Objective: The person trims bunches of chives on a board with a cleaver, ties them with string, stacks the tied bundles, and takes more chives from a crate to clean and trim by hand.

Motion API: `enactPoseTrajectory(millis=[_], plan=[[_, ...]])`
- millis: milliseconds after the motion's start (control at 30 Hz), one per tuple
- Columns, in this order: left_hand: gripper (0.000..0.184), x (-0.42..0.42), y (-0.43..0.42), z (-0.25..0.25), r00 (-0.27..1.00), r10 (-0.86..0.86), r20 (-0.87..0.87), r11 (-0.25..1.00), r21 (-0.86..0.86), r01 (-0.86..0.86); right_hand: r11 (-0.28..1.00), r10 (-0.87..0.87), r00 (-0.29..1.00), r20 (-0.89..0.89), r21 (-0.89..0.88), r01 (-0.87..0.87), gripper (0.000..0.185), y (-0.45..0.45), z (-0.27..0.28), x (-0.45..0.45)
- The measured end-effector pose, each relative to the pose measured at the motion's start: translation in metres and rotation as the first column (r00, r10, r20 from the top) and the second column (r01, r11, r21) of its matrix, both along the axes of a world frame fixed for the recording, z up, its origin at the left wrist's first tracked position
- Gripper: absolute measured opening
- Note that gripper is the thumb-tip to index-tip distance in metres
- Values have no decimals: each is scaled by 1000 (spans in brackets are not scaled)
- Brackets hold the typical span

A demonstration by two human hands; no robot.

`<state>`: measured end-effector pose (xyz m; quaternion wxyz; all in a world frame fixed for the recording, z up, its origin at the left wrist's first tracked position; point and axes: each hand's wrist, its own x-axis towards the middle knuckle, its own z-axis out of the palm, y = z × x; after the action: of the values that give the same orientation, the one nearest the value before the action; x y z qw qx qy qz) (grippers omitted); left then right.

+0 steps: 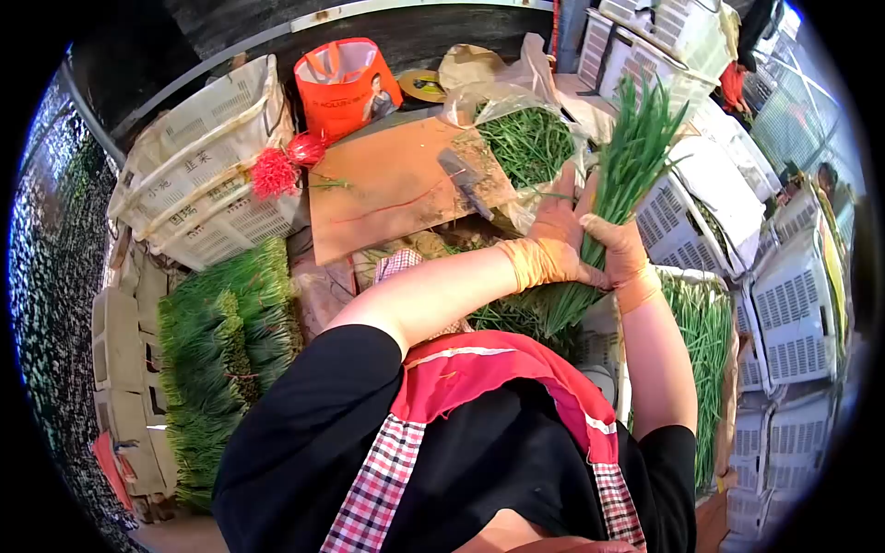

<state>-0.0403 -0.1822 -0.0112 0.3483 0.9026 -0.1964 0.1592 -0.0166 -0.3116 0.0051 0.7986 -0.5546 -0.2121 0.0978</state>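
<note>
A bunch of green chives stands nearly upright in front of me, its tips fanned out at the top and its lower part between my hands. My right hand, in a thin orange-tan glove, is closed around the middle of the bunch. My left hand, gloved alike, lies along the left side of the bunch with fingers stretched upward. Loose chives lie on clear plastic just beyond my left hand. Below the hands, more greens are partly hidden by my arms.
An orange-brown board bears a dark flat blade. Left are stacked white crates, red ties, an orange bag and piled chives. A chive-filled crate and more crates stand right. People are farther off.
</note>
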Motion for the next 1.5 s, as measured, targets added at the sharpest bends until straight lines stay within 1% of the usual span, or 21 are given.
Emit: enactPoseTrajectory(millis=[100, 167, 267, 333, 367, 400, 433, 500, 533, 600, 700, 767, 933, 1000, 1100, 1167, 1300, 1367, 1433, 1467, 1500], plan=[[126, -4, 14, -11, 968, 228, 106, 949, 197, -246, 987, -10, 1000, 14, -159, 12, 48, 23, 5, 2], [124, 10, 39, -17, 978, 146, 151, 980, 113, -164, 971, -13, 997, 80, -236, 31, 45, 38, 0, 16], [111, 3, 91, 7, 930, -289, -225, 736, -674, 66, 966, 37, 998, 54, -257, -22, 46, 41, -4, 31], [88, 9, 132, 26, 978, -144, -153, 657, -754, -21, 873, 33, 978, 206, -483, 72, 44, 45, -21, 48], [81, -1, 142, 51, 960, 214, 181, 880, -462, -109, 795, 53, 949, 312, -589, 149, 42, 49, -29, 49], [73, -9, 144, 83, 731, 362, 579, 929, -161, -333, 462, 179, 782, 597, -753, 469, 41, 62, -5, 26], [71, -2, 145, 97, 741, 182, 646, 966, -258, -13, 298, 382, 783, 492, -867, 400, 38, 74, -10, 26], [73, 3, 143, 98, 972, -209, 109, 932, -279, 231, 120, 665, 565, 488, -817, 564, 29, 95, -1, 4], [73, 9, 144, 92, 912, -339, -231, 922, -275, 273, 131, 714, 468, 520, -756, 641, 25, 102, -6, -6], [67, 5, 154, 60, 501, -539, -677, 840, -475, 262, 306, 632, 384, 673, -672, 675, 14, 111, -14, -20], [50, -27, 170, -29, 47, -739, -672, 668, -740, -76, 269, 750, 282, 598, -666, 696, 12, 116, -9, -32], [41, -47, 157, -36, 1, -810, -586, 574, -794, -198, 241, 784, 278, 556, -684, 688, 13, 113, -7, -43], [30, -60, 138, -27, 60, -727, -684, 651, -715, -256, 223, 768, 267, 582, -634, 740, 10, 105, -20, -50], [18, -63, 147, -29, 470, -573, -672, 807, -361, 467, 258, 728, 227, 647, -565, 783, 17, 101, -24, -51], [11, -72, 138, 17, 503, -322, -802, 911, -117, 396, 424, 574, 126, 809, -425, 800, 33, 94, -28, -52], [21, -79, 143, 16, 397, -189, -898, 971, -230, -58, 469, 476, 151, 866, -395, 790, 43, 84, -29, -48], [32, -110, 177, 26, 487, -26, -873, 995, -69, -71, 350, 424, 279, 861, -440, 827, 44, 40, -49, -29], [35, -128, 207, 11, 439, 55, -897, 998, 33, -57, 8, 511, 690, 513, -806, 593, 53, 19, -73, -14], [31, -155, 240, -27, 637, 168, -752, 914, 361, 184, 86, 366, 731, 575, -803, 589, 38, -23, -148, 11], [27, -167, 229, -17, 384, 183, -905, 983, 174, -59, 264, 191, 774, 603, -791, 551, 29, -44, -174, 17], [27, -175, 226, -25, 361, 193, -912, 981, 180, -70, 427, 8, 811, 585, -735, 526, 23, -53, -191, 19]])
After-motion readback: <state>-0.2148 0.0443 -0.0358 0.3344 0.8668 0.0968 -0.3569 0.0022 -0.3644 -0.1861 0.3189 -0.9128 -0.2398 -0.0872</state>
